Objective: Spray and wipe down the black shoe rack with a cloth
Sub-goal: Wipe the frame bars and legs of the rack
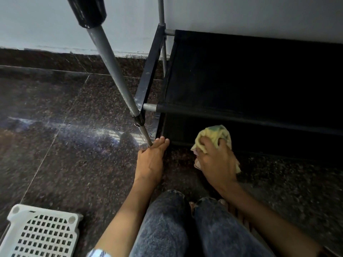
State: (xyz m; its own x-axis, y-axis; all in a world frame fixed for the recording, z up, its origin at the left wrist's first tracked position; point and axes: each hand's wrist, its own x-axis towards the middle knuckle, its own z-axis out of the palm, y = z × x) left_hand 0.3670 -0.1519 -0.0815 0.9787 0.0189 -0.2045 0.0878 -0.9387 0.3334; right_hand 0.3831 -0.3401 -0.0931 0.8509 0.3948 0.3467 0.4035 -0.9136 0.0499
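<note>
Landmark = front-left post point(118, 75) of the rack point(241, 80), the grey tube running down to the floor point(65, 164).

Far L of post, bottom corner: white basket point(39, 236) on the floor, not in play. No spray bottle in view.

L hand point(151, 158): at the post's foot, fingers extended and lying against the tube just above the floor. Looks more like bracing than a full wrap; thumb side is hidden, so can't tell if it's actually clenched round the tube. Nothing else in it.

R of post: rack's black fabric shelf, long axis running away rightward along the wall point(241, 13), front bar roughly level w/ the post joint. Below it the bottom tier point(241, 134), dark, detail hard to read.

R hand point(216, 160): just R of post foot, clenched on a bunched yellow cloth point(215, 135), knuckles up. Cloth sits at the front edge of the bottom tier, near its L end; looks pressed to it, but contact isn't certain in the shadow.

Key relation: unwiped length of bottom tier lies to the R of the cloth, along the shelf's long axis. R hand is the nearer one and already loaded, so the stroke should go L→R along the bar, L hand steadying the post so the light frame doesn't skid.

Risk: frame shifting on the glossy floor.
</note>
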